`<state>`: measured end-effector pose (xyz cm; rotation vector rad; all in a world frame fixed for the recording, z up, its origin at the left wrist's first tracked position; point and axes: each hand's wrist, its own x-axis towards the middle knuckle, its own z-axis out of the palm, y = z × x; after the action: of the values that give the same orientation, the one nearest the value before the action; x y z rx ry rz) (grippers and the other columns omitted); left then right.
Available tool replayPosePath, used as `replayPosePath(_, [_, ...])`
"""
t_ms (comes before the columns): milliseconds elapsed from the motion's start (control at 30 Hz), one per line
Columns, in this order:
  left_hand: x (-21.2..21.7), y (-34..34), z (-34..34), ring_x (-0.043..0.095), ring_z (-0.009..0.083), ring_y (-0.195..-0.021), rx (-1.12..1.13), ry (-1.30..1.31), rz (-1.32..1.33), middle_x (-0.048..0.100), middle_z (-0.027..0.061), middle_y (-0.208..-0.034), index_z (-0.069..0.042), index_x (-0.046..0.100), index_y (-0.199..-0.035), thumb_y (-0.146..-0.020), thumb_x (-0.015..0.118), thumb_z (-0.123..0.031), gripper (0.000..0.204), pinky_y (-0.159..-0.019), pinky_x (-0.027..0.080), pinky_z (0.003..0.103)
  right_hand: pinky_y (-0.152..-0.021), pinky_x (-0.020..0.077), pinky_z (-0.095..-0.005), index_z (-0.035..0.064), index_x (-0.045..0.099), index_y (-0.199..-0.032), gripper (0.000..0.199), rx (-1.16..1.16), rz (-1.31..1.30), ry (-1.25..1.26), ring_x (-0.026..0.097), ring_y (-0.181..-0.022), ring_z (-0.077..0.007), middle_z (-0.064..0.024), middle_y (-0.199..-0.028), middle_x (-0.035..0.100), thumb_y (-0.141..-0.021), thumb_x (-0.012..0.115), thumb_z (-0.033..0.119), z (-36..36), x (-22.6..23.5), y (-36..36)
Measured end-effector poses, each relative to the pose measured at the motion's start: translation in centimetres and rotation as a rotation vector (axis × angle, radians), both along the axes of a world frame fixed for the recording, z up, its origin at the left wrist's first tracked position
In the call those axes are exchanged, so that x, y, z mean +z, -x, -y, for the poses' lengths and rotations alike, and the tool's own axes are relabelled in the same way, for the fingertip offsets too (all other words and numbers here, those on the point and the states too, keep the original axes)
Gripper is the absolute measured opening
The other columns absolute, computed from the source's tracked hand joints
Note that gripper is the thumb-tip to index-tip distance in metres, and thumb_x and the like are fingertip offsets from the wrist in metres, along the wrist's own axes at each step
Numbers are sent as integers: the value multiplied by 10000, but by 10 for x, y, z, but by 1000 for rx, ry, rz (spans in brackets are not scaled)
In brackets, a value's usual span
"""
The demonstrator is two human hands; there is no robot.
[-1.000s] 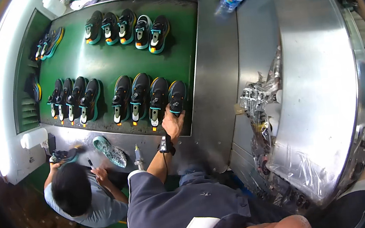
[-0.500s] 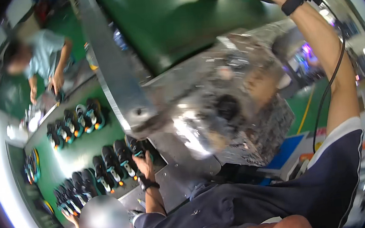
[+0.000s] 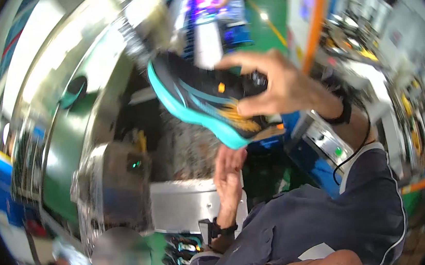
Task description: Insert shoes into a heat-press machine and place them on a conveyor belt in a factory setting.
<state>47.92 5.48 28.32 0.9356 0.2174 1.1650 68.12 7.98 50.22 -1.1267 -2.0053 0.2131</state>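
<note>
A black running shoe point(image 3: 195, 90) with a thick teal sole and orange accents is up in front of me, tilted with its toe to the upper left. Thumb and fingers of my right hand point(image 3: 282, 81) grip it around the collar and heel end. Just below the heel is my left hand point(image 3: 228, 175), its fingers stretched upward and slightly blurred. The fingertips come up to the sole; I cannot tell whether they touch it. Each of my wrists wears a dark band.
A metal machine point(image 3: 120, 186) with a steel ledge stands at the left, beside a green conveyor belt point(image 3: 63, 163) carrying another dark shoe point(image 3: 73, 91). Several shoes point(image 3: 181, 257) line up at the bottom. A co-worker point(image 3: 68, 264) is at lower left; an orange rail point(image 3: 317, 18) rises at right.
My view has swung right, away from the shoe rows. My left hand has left a shoe in the row and come up below the shoe in my right hand, which is now in front of me.
</note>
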Motion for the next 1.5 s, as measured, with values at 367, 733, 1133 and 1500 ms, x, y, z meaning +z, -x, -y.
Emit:
replayPosePath(367, [32,-261,91,604,230,-1040,-617,117,-217,588,123,-1186,13,445,-1320,-931,559,-125,428,-928,482,355,-908,464,-304,54,482,-1325,687,-626,-861,261,582,-1006,-163,-73,-1168,601,-726,760,246,276,-141,-167])
replayPosePath(733, [-12,-533,229,520,228,-1195,-987,-533,-713,538,210,-1298,68,298,-1431,-941,582,-365,713,-996,413,323,-800,485,-253,23,571,-1215,551,-1511,-1060,-338,586,-885,-113,-47,-1050,624,-691,742,35,469,-228,-303])
replayPosePath(1133, [-134,-831,275,604,394,-1068,-515,-893,-1148,601,317,-1131,135,459,-1215,-728,742,-307,716,-918,480,427,-756,495,-261,3,576,-1170,443,-2167,-856,-412,598,-814,-134,-61,-980,619,-740,667,57,540,-204,-352])
replayPosePath(1500, [-49,-652,164,651,160,-850,-1324,295,-711,665,73,-985,25,612,-1104,-806,731,-123,353,-765,540,310,-849,495,-383,-22,591,-1183,682,-2109,-356,475,641,-992,-325,-238,-1076,648,-660,732,392,495,-215,-614])
